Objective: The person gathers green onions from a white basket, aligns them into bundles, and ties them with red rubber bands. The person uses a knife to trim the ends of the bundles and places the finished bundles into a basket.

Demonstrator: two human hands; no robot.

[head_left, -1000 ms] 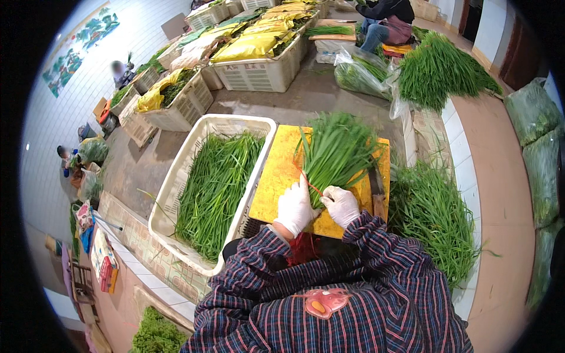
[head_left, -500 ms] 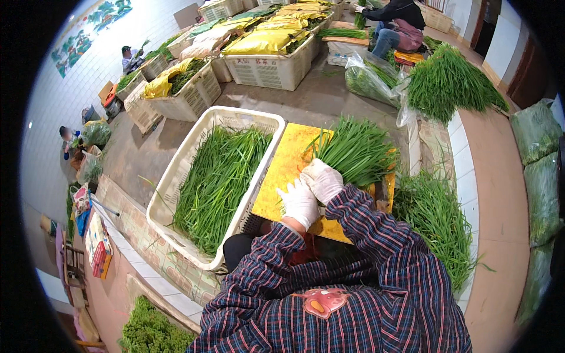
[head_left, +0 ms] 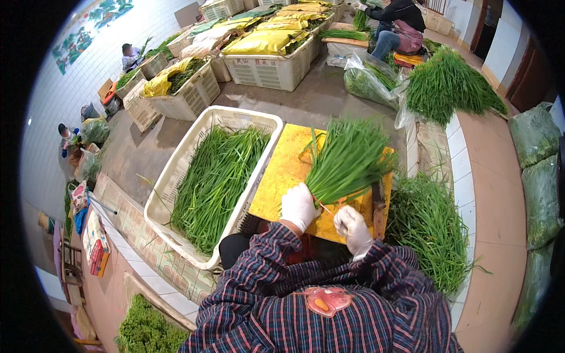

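So the left grip (head_left: 298, 207) is wrapped round the base of a green bundle (head_left: 350, 156), leaves fanning forward over the yellow tabletop (head_left: 282, 167), and the right grip (head_left: 352, 229), just right of it at the near edge, looks to be pinching a red tie (head_left: 322, 207). Elbow room's tight on the left: a strip of tabletop, then a white crate (head_left: 162, 206) of loose greens (head_left: 218, 182). Way ahead of both grips, a pale crate (head_left: 271, 73) under yellow sacks (head_left: 265, 42) has red lettering.
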